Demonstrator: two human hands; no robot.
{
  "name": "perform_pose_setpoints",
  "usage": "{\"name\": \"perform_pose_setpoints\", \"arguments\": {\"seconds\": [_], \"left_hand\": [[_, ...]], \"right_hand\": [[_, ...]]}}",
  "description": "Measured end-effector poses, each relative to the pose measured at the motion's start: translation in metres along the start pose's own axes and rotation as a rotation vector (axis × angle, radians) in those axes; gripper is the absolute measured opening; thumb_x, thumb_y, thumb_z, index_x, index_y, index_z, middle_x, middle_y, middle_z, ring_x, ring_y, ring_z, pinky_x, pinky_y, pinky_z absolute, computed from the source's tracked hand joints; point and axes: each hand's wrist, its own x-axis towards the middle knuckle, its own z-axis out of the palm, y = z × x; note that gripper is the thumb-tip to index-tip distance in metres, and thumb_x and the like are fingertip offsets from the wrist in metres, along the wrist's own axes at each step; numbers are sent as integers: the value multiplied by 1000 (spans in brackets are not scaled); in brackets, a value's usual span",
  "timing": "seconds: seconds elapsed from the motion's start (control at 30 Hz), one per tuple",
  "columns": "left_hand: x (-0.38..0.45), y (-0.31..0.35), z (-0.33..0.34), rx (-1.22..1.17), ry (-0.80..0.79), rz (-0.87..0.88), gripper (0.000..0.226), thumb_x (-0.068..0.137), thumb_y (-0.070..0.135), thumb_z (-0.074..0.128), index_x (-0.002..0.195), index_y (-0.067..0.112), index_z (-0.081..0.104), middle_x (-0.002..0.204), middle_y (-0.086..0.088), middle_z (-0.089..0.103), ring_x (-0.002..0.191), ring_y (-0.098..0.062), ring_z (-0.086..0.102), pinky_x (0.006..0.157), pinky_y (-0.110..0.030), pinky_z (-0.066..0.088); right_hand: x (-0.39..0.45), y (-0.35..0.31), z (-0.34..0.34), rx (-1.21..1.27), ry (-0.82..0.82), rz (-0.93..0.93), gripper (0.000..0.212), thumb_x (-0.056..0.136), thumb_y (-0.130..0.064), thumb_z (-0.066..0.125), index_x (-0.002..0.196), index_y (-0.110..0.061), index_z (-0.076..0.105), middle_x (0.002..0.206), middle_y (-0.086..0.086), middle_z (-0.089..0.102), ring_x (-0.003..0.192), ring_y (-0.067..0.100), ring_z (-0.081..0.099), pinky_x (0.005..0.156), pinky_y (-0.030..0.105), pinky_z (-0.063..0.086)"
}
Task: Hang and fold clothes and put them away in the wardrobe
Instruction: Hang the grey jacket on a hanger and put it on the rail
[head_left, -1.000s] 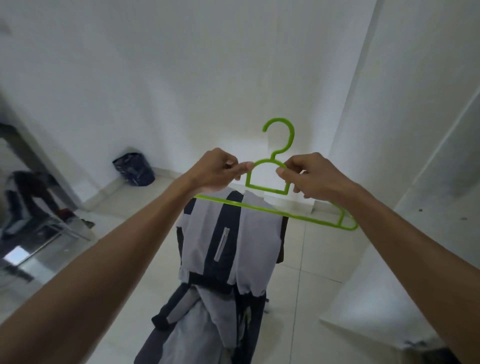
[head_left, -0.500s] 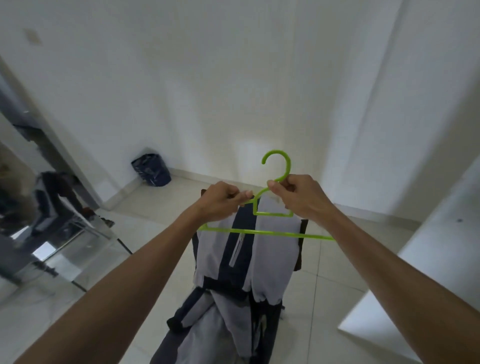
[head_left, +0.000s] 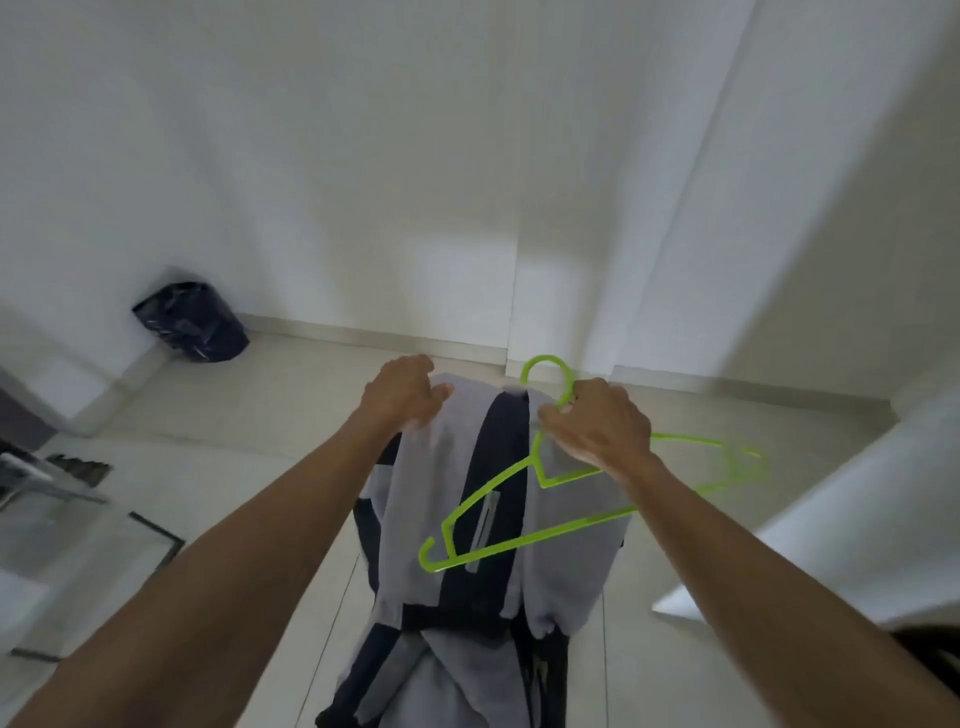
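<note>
A grey and navy jacket (head_left: 467, 519) hangs draped over a chair back in the middle of the head view, its lower part trailing down toward me. My left hand (head_left: 402, 395) grips the jacket's top edge at its left corner. My right hand (head_left: 597, 426) holds a lime-green plastic hanger (head_left: 524, 543) by its neck, just below the hook. The hanger lies tilted across the jacket's right side, its left tip low and its right end raised past my wrist.
White walls stand close ahead, with pale floor tiles below. A dark plastic bag (head_left: 192, 322) sits at the wall's foot on the left. A glass-topped table (head_left: 78, 525) is at left. A white furniture edge (head_left: 831, 561) juts in at right.
My left hand let go of the hanger and took hold of the jacket's top edge. The right hand swung the hanger down and tilted it over the jacket. The camera turned downward.
</note>
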Motion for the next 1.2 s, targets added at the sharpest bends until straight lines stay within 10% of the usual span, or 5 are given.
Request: {"name": "perform_pose_setpoints", "arguments": {"seconds": [0.13, 0.33, 0.73, 1.07, 1.2], "left_hand": [[44, -19, 19, 137, -82, -91, 60, 98, 58, 41, 134, 10, 50, 135, -13, 56, 127, -34, 48, 102, -47, 38], [63, -31, 49, 104, 23, -104, 61, 89, 59, 54, 120, 7, 63, 126, -15, 59, 124, -35, 47, 95, -45, 44], [-21, 12, -11, -640, 116, -18, 38, 77, 18, 67, 46, 16, 45, 53, 2, 38, 61, -21, 37, 57, -30, 30], [-196, 57, -87, -722, 54, -23, 35, 79, 3, 65, 47, 19, 70, 53, 2, 61, 50, -10, 54, 54, -26, 42], [-253, 66, -96, -923, -98, -55, 32, 58, 6, 64, 90, 1, 65, 78, -20, 54, 56, -17, 55, 54, -26, 47]], "right_hand": [[28, -13, 46, -60, -2, 135, 63, 81, -70, 58, 110, -14, 62, 109, 9, 64, 99, 35, 63, 71, 35, 42], [41, -17, 76, -30, 89, 257, 37, 83, -37, 67, 107, -10, 59, 110, 13, 65, 98, 37, 62, 71, 36, 44], [-8, -11, 2, 393, 181, 290, 32, 73, -44, 63, 82, -14, 64, 86, 6, 68, 80, 29, 65, 77, 41, 57], [-136, -9, -142, 907, 56, -176, 30, 82, -20, 63, 54, -18, 52, 40, -7, 40, 38, 11, 36, 43, 20, 30], [-181, -20, -180, 1094, -62, -307, 22, 78, -16, 60, 58, -19, 51, 48, -2, 36, 41, 12, 28, 41, 23, 23]]}}
